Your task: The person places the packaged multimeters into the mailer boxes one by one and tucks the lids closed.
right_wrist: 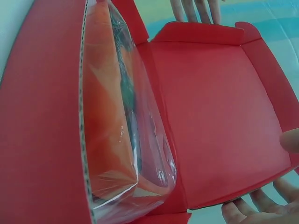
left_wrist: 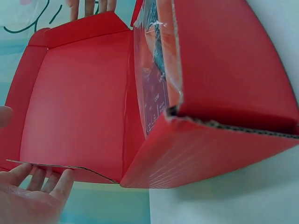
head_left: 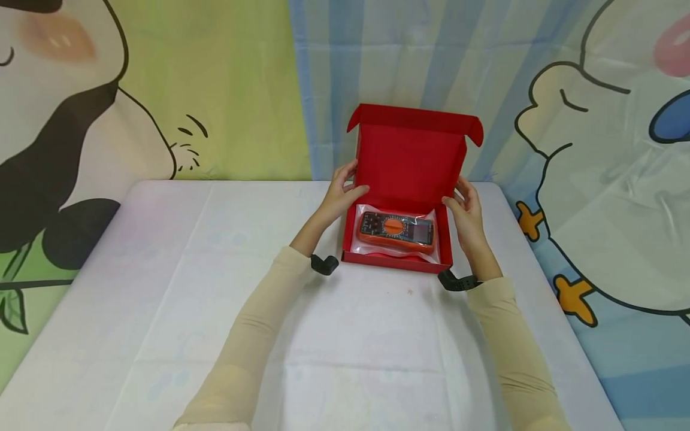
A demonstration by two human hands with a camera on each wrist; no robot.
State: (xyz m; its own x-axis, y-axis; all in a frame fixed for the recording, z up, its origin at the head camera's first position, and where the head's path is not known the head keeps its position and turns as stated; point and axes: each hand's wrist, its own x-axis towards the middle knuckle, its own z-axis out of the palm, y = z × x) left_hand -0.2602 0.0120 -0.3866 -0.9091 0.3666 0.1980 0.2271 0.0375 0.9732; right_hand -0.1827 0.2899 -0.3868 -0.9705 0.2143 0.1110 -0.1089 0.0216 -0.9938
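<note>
A red cardboard box (head_left: 396,261) stands on the table with its lid (head_left: 411,158) raised at the back. Inside it lies an orange and black multimeter (head_left: 396,230) in a clear plastic bag (head_left: 369,248). My left hand (head_left: 341,194) is at the lid's left side, with fingertips touching the outer side flap and the thumb toward the inner face. At the opposite side, my right hand (head_left: 468,215) has its fingers along the outer edge. Its thumb (right_wrist: 290,141) is in front of the lid's inner face; whether it presses there, I cannot tell.
A white cloth covers the table (head_left: 215,299). Behind it hangs a printed curtain (head_left: 237,90) with cartoon animals, reaching round both sides. Black straps with small devices (head_left: 324,265) sit at both wrists, close to the box's front corners.
</note>
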